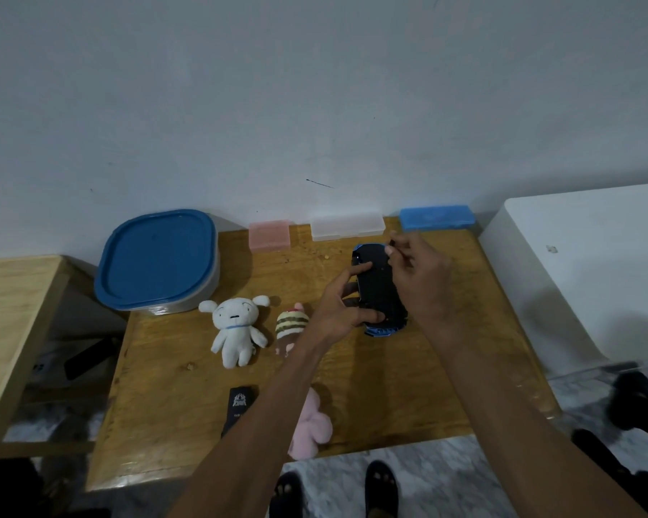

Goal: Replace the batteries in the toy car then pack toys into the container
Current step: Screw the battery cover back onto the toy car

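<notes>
Toy car (pixel 380 289): right of centre of the frame, on the wooden table (pixel 371 386), turned belly-up; black underside showing, blue body visible only at the far and near ends. Whether it rests on the table or is lifted slightly cannot be told.
Left hand (pixel 339 308): grips the car from its left edge, fingers curled over the black underside, thumb side hidden beneath.
Right hand (pixel 421 282): above the car's right half, covering that side; fingertips pinched together round a small dark item at the far end, too small and blurred to identify.
Container (pixel 158 261): upper left of the table, blue lid on, grey wall partly visible below the lid.
White plush dog (pixel 236 330): centre left, lying face up, just beside a striped plush (pixel 292 325), whose lower part is crossed by the left forearm.
Pink plush (pixel 311 428): near edge of the table, largely hidden by the left forearm.
Black box (pixel 238 409): lower centre, right side cut off by the same forearm; print unreadable.
Small cases: pink case (pixel 269 236), clear case (pixel 348 226), blue case (pixel 436 217), in a row along the wall; contents not discernible.
</notes>
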